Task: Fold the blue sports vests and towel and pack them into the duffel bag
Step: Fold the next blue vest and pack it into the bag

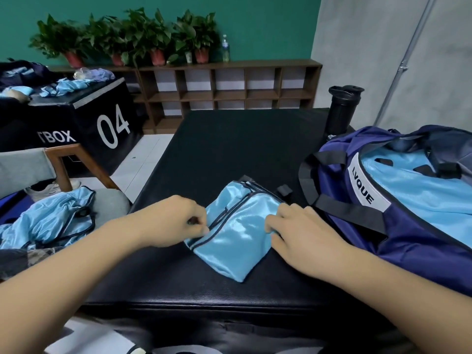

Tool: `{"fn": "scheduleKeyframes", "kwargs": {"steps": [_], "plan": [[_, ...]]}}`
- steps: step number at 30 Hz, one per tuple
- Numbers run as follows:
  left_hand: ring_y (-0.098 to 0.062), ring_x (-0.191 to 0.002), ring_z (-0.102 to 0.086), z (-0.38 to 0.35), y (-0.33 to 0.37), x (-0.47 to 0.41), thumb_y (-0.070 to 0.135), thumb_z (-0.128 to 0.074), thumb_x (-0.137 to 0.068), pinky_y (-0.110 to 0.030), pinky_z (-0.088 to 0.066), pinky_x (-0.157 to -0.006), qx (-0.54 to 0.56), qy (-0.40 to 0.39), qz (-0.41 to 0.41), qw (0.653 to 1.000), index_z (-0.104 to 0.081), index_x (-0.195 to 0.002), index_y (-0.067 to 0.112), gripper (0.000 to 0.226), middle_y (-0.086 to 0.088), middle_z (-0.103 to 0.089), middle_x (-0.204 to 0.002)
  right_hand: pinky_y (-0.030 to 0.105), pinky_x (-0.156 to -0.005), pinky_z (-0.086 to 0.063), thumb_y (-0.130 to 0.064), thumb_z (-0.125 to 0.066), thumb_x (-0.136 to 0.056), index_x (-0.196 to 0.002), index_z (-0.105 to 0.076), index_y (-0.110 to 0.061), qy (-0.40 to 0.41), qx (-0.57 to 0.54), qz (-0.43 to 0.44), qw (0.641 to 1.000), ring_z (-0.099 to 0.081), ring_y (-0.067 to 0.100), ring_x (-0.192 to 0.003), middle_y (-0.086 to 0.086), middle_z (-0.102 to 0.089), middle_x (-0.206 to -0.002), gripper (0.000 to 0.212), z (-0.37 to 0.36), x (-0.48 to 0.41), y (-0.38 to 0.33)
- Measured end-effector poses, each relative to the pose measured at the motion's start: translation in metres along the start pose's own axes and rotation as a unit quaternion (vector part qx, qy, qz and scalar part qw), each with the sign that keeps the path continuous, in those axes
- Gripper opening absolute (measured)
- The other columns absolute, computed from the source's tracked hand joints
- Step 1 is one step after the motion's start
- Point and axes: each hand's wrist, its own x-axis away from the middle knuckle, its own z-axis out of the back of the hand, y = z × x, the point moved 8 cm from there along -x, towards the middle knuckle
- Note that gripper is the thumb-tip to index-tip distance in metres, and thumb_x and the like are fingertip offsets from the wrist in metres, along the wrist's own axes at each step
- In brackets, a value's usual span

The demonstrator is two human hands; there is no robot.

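- Single view from the person's head; it faces forward and down across the black table, wide-angle, with straight lines bowed at the edges
- Near: both forearms enter from the bottom edge; left hand and right hand flank the blue vest at mid-frame
- Beyond, it reaches the shelf and green wall

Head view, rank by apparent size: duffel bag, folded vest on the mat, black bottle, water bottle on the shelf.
1. duffel bag
2. folded vest
3. black bottle
4. water bottle, far off, so true size unsure
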Motion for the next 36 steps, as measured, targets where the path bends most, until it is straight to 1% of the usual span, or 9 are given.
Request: {"fn": "scheduleKeyframes", "kwargs": {"steps": [4, 8, 12, 17, 20, 23, 28, 32, 36], "plan": [[-0.003, -0.089, -0.069, -0.008, 0.036, 0.023, 0.04, -0.069, -0.096, -0.03, -0.056, -0.087, 0.036, -0.093, -0.035, 0.994, -0.075, -0.093, 0.042, 0.007, 0.022, -0.075, -0.091, 0.04, -0.106, -0.032, -0.032, -0.038, -0.109, -0.14, -0.055, -0.041, -0.014, 0.009, -0.027, 0.999, -0.044, 0.019, -0.117, -0.01, -0.047, -0.13, 0.036, -0.002, -0.009, 0.024], [-0.007, -0.074, -0.067, -0.011, 0.06, 0.033, 0.044, -0.075, -0.09, -0.034, -0.058, -0.074, 0.042, -0.087, -0.041, 0.995, -0.072, -0.091, 0.035, 0.009, 0.015, -0.073, -0.08, 0.04, -0.114, -0.028, -0.031, -0.037, -0.11, -0.15, -0.051, -0.042, -0.019, -0.002, -0.022, 1.0, -0.04, 0.019, -0.133, -0.009, -0.041, -0.15, 0.044, -0.005, -0.014, 0.032], [-0.006, -0.071, -0.056, -0.009, 0.07, 0.033, 0.061, -0.077, -0.081, -0.028, -0.049, -0.064, -0.034, -0.01, -0.063, 0.997, -0.057, -0.094, 0.035, 0.035, 0.013, -0.063, -0.076, 0.035, -0.113, -0.029, -0.023, -0.044, -0.109, -0.147, -0.056, -0.037, 0.005, -0.034, 0.031, 0.999, -0.04, 0.014, -0.129, -0.015, -0.043, -0.143, 0.043, 0.001, -0.008, 0.021], [-0.003, -0.078, -0.051, -0.019, 0.09, 0.035, 0.062, -0.076, -0.08, -0.024, -0.045, -0.071, -0.044, 0.006, -0.127, 0.991, -0.052, -0.106, 0.04, 0.041, 0.017, -0.054, -0.1, 0.032, -0.107, -0.034, -0.027, -0.046, -0.11, -0.135, -0.06, -0.037, 0.008, -0.09, 0.109, 0.99, -0.046, 0.006, -0.116, -0.022, -0.051, -0.128, 0.03, 0.007, 0.006, -0.003], [-0.007, -0.078, -0.046, -0.028, 0.092, 0.033, 0.056, -0.074, -0.081, -0.028, -0.046, -0.072, -0.076, 0.003, -0.138, 0.987, -0.054, -0.107, 0.039, 0.037, 0.018, -0.049, -0.108, 0.031, -0.108, -0.035, -0.035, -0.044, -0.112, -0.133, -0.06, -0.039, -0.022, -0.122, 0.142, 0.982, -0.044, -0.001, -0.118, -0.024, -0.052, -0.127, 0.026, 0.004, 0.014, -0.012], [-0.009, -0.079, -0.05, -0.03, 0.093, 0.03, 0.051, -0.068, -0.078, -0.034, -0.051, -0.074, -0.086, 0.017, -0.141, 0.986, -0.056, -0.101, 0.036, 0.03, 0.014, -0.052, -0.103, 0.029, -0.11, -0.033, -0.052, -0.047, -0.109, -0.134, -0.059, -0.041, -0.04, -0.12, 0.155, 0.98, -0.043, -0.004, -0.118, -0.025, -0.051, -0.126, 0.029, 0.001, 0.021, -0.014], [-0.008, -0.084, -0.051, -0.029, 0.091, 0.026, 0.045, -0.062, -0.079, -0.039, -0.053, -0.075, -0.089, 0.027, -0.141, 0.986, -0.058, -0.091, 0.033, 0.018, 0.012, -0.05, -0.098, 0.027, -0.114, -0.033, -0.082, -0.058, -0.089, -0.147, -0.043, -0.05, -0.059, -0.12, 0.154, 0.979, -0.042, 0.002, -0.128, -0.031, -0.042, -0.137, 0.068, -0.006, 0.029, -0.008], [-0.005, -0.089, -0.053, -0.021, 0.088, 0.025, 0.04, -0.059, -0.083, -0.033, -0.051, -0.083, -0.025, 0.044, -0.145, 0.988, -0.058, -0.091, 0.033, 0.011, 0.015, -0.055, -0.097, 0.028, -0.115, -0.034, -0.07, -0.069, -0.087, -0.147, -0.043, -0.047, -0.027, -0.121, 0.158, 0.98, -0.042, 0.004, -0.132, -0.028, -0.041, -0.142, 0.069, -0.005, 0.031, -0.005], [-0.013, -0.061, -0.047, -0.01, 0.08, 0.024, 0.029, -0.062, -0.094, -0.034, -0.045, -0.06, 0.106, 0.056, -0.088, 0.989, -0.051, -0.091, 0.032, 0.012, 0.009, -0.057, -0.071, 0.028, -0.108, -0.04, -0.049, -0.075, -0.091, -0.136, -0.054, -0.04, 0.023, -0.172, 0.15, 0.973, -0.049, 0.005, -0.124, -0.025, -0.05, -0.129, 0.051, -0.004, 0.029, 0.0]]}}
